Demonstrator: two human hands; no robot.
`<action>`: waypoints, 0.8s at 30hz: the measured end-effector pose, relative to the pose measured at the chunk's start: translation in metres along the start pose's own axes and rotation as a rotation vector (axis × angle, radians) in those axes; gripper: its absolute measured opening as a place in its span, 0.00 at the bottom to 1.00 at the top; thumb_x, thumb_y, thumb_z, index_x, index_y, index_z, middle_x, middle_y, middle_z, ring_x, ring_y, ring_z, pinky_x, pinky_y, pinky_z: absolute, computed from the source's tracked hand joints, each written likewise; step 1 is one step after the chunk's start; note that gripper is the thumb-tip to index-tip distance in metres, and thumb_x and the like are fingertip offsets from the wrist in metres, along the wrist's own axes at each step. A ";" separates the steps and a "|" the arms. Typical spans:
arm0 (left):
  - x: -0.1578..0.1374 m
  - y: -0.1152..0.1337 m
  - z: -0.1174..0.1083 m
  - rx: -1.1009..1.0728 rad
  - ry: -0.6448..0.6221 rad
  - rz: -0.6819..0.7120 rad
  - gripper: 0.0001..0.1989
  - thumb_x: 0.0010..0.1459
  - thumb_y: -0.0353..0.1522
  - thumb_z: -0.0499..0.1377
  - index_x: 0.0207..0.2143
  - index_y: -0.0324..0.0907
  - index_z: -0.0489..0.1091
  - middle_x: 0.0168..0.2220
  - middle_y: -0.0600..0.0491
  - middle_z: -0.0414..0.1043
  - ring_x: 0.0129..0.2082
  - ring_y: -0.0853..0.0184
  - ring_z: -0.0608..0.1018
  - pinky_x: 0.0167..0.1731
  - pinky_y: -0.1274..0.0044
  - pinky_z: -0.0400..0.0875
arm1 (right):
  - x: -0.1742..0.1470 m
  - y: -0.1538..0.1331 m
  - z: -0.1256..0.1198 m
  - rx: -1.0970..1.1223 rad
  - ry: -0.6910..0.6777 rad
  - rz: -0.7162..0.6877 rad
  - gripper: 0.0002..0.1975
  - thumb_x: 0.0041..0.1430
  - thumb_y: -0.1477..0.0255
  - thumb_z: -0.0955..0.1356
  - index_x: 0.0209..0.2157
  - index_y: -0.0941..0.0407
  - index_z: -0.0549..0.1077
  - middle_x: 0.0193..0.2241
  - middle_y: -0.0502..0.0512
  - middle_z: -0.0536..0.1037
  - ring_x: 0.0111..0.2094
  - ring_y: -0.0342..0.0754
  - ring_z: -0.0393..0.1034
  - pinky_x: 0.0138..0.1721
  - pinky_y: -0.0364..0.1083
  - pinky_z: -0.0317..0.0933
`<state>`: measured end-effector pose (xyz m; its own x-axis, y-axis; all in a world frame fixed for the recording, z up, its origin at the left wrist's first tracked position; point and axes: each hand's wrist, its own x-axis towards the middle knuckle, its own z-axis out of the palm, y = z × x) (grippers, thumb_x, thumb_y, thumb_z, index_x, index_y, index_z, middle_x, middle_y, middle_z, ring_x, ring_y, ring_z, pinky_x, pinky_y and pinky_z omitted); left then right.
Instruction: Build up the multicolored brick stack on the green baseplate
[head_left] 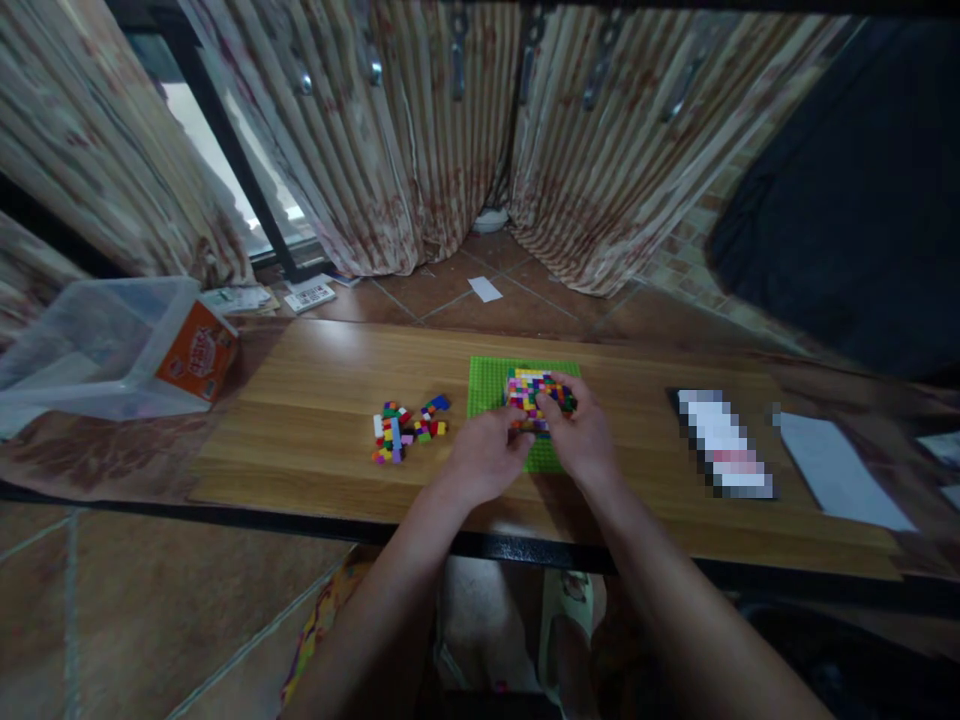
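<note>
A toy-brick block (526,388) is sitting on the green baseplate (486,382) between left hand (486,448) and right hand (581,425), fingers (550,410) touching it, clamping unclear.

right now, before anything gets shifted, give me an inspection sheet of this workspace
Surface: wood-look table, dark front edge.
Work things: multicoloured brick build over a green plate; whether it is attached, can't tell. Loose bricks in a pile to the left.
Clutter: pixelated slab and white paper on the right; clear tub at far left.
Hands: left hand and right hand both at the build, grip partly hidden.
Cables: nothing seen.
Surroundings: striped curtains, tiled floor.
</note>
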<state>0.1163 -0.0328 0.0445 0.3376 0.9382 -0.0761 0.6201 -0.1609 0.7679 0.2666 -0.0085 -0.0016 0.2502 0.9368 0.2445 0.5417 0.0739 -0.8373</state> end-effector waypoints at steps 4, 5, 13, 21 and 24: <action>-0.001 0.002 0.002 0.031 0.027 -0.002 0.10 0.61 0.30 0.54 0.37 0.41 0.75 0.27 0.53 0.74 0.27 0.67 0.73 0.31 0.77 0.66 | 0.000 0.001 -0.003 -0.032 -0.018 -0.027 0.22 0.57 0.57 0.66 0.49 0.55 0.73 0.46 0.63 0.77 0.46 0.58 0.71 0.51 0.60 0.62; -0.002 0.002 0.002 0.033 0.038 -0.001 0.10 0.60 0.30 0.54 0.36 0.41 0.76 0.27 0.53 0.74 0.26 0.67 0.73 0.31 0.77 0.66 | 0.001 0.002 -0.003 -0.043 -0.024 -0.037 0.22 0.57 0.57 0.66 0.49 0.55 0.73 0.47 0.63 0.77 0.46 0.58 0.71 0.51 0.60 0.62; -0.002 0.005 0.004 -0.115 0.234 0.078 0.12 0.62 0.30 0.53 0.37 0.42 0.77 0.30 0.53 0.78 0.28 0.68 0.76 0.31 0.78 0.69 | 0.001 0.007 -0.005 -0.099 -0.034 -0.022 0.24 0.57 0.56 0.65 0.50 0.54 0.74 0.45 0.62 0.77 0.43 0.57 0.72 0.47 0.59 0.63; -0.004 0.007 0.003 -0.246 0.386 0.150 0.12 0.62 0.31 0.53 0.41 0.41 0.76 0.34 0.51 0.80 0.31 0.68 0.79 0.35 0.78 0.72 | 0.001 0.005 -0.007 -0.167 -0.028 -0.053 0.24 0.57 0.55 0.64 0.50 0.55 0.74 0.44 0.64 0.78 0.43 0.60 0.72 0.46 0.60 0.63; -0.005 0.008 0.003 -0.233 0.374 0.170 0.12 0.62 0.30 0.53 0.41 0.41 0.75 0.33 0.52 0.80 0.31 0.68 0.79 0.35 0.78 0.73 | 0.001 0.004 -0.008 -0.189 -0.040 -0.051 0.25 0.57 0.56 0.64 0.50 0.55 0.74 0.43 0.64 0.78 0.42 0.60 0.73 0.44 0.60 0.64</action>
<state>0.1218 -0.0397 0.0488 0.1160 0.9574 0.2645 0.3878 -0.2888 0.8753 0.2755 -0.0097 -0.0013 0.1882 0.9467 0.2615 0.6952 0.0597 -0.7164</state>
